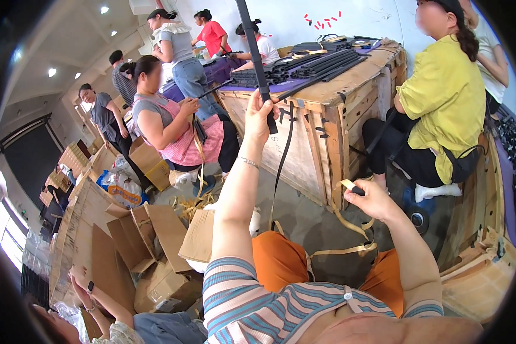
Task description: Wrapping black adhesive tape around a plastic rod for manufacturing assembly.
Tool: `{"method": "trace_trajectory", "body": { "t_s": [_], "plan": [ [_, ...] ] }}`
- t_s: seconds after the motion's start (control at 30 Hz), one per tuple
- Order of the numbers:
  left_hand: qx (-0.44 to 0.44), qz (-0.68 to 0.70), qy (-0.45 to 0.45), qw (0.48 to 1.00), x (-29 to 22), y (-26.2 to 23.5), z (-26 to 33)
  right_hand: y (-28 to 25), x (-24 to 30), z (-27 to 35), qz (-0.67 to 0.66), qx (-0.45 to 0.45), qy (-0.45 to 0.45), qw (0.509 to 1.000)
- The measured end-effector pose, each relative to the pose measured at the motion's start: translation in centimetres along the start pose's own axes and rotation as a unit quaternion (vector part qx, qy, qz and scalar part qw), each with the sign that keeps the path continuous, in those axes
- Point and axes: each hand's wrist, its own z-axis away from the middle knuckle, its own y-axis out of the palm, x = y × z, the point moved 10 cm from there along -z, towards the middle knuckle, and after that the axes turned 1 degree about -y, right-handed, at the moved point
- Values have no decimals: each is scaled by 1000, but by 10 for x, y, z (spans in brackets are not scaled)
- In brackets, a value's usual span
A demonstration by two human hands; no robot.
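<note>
Pinching the black strip [257,57] with the left fingers [252,109] and the tan tape [347,184] with the right fingers [372,188], I should guide the tape evenly, untwisted.

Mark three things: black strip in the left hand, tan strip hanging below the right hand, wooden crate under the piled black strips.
Black strip [255,57]: head view, on its upper length.
Tan strip [339,251]: head view, on its lower stretch.
Wooden crate [300,148]: head view, on its pale side panel.
</note>
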Motion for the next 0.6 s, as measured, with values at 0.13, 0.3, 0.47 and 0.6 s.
{"method": "trace_trajectory", "body": {
  "t_s": [0.13,0.3,0.47,0.6],
  "plan": [
    [-5,-1,-2,1000,-8,-11,-11,7,-9,-2,-13,16,20,1000],
    [-66,-5,-68,995,2,-35,-23,20,6,2,21,57,-16,998],
    [-93,9,-147,985,11,-43,-60,41,-16,24,-18,129,76,989],
    [-110,18,-233,966,46,-64,-103,52,-46,34,2,188,131,973]
  ]
}}
